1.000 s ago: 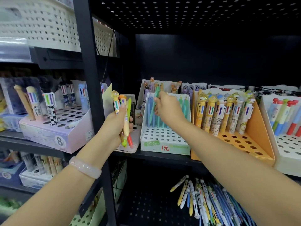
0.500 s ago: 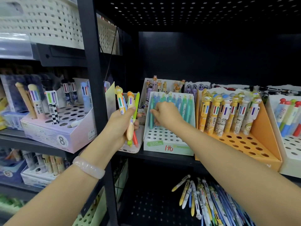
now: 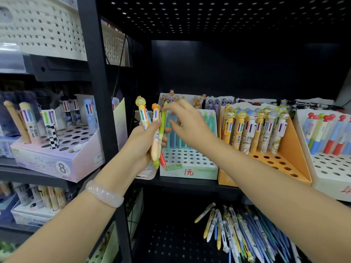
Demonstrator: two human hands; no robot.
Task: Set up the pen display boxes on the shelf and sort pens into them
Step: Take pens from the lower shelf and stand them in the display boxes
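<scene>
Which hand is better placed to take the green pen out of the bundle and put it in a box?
The right hand. Its fingertips are at the top of the green pen, and it holds nothing. The left hand grips the whole bundle, so it is probably better as the holder.

the black shelf [image 3: 186, 184] carries a green-white pen box [image 3: 189, 170], an orange box [image 3: 292, 149] and a white box [image 3: 330, 179].
</scene>
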